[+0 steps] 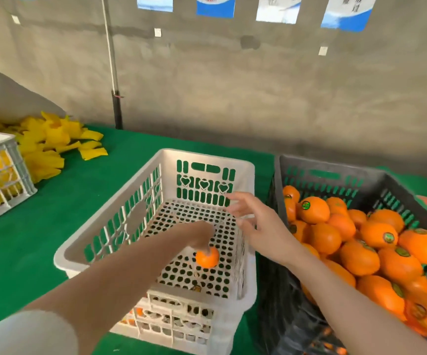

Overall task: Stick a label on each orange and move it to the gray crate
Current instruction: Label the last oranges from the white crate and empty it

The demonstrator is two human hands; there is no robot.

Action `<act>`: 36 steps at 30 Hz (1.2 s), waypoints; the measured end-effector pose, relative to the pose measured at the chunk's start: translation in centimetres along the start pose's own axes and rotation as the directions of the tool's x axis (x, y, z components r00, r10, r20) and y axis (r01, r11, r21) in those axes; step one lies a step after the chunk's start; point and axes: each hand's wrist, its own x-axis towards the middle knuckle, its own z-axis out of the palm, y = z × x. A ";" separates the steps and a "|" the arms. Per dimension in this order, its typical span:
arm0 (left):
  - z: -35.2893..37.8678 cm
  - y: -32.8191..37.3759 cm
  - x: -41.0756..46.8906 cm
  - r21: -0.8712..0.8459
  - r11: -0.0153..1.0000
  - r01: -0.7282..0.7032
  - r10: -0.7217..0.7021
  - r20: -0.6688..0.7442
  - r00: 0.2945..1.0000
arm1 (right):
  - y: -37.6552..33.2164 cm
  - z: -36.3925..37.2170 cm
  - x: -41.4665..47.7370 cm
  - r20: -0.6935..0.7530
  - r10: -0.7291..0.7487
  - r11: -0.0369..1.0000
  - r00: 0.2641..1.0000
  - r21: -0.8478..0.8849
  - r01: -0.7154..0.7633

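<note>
Oranges (312, 210) wearing round green labels already heap the dark gray plastic crate (335, 163), while the left hand (197, 235) grips the lone orange (208, 258) left in the white perforated crate (207, 156), right hand (258, 224) spread open nearby.

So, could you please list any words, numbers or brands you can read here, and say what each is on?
Nothing here can be read.
Posters on the wall: dark characters, too blurred.
Round stickers on the oranges in the gray crate: print too small.
White tags on the wall: too small to tell.
</note>
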 end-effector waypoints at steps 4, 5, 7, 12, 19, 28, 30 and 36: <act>2.4 0.6 4.2 0.137 0.986 -0.089 0.067 0.159 0.985 | 0.6 0.0 0.1 -0.040 0.009 0.998 0.999 0.058 -0.007; 3.0 0.5 4.8 0.146 0.985 -0.096 0.070 0.174 0.982 | 0.7 0.0 0.1 -0.045 0.008 0.998 0.999 0.068 -0.005; 4.1 0.2 5.6 0.104 0.991 -0.081 0.063 0.168 0.984 | 0.9 0.1 0.2 -0.065 0.007 0.996 0.998 0.086 -0.001; 0.9 -0.1 5.0 -0.577 0.810 0.106 -0.034 0.134 0.990 | 1.4 0.1 0.7 -0.245 0.112 0.984 0.963 0.164 -0.072; -5.1 -0.1 -3.7 -0.964 -0.258 -0.065 0.100 -0.094 0.991 | 0.3 -0.8 0.3 -0.249 0.286 0.913 0.925 0.363 -0.185; -5.0 4.5 -11.6 -0.887 -0.406 -0.218 0.108 -0.284 0.953 | -3.0 -2.7 -2.8 -0.205 0.186 0.906 0.961 0.414 -0.087; -4.9 5.6 -12.6 -0.881 -0.401 -0.250 0.097 -0.312 0.945 | -3.4 -3.2 -4.0 -0.218 0.151 0.923 0.964 0.381 -0.059; -4.2 8.9 -15.4 -0.898 -0.291 -0.329 0.112 -0.374 0.921 | -4.3 -4.3 -7.3 -0.317 0.001 0.987 0.948 0.153 0.050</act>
